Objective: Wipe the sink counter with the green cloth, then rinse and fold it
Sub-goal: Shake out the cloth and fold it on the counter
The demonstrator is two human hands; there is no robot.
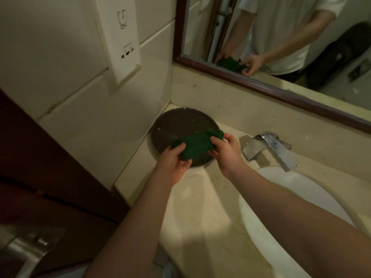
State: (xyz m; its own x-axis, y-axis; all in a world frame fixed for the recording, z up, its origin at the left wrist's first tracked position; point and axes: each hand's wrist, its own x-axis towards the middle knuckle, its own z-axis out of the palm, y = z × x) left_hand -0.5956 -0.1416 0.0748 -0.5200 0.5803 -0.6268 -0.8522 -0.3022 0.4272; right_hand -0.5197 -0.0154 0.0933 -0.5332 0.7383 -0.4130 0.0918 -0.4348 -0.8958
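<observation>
Left hand [175, 159] and right hand [225, 150] both grip crumpled dark green cloth [195, 143] over round dark brown tray [172, 125], at 10 o'clock from white oval sink [301, 197]

Green cloth [195, 144], bunched, is held between left hand [174, 163] and right hand [225, 152], each grip closed on one end, above a dark round tray [170, 125] in the surface [200, 207] corner. Chrome faucet [271, 147] and white basin [291, 197] are seen rightward; the hands are reflected in the mirror [281, 37].
</observation>
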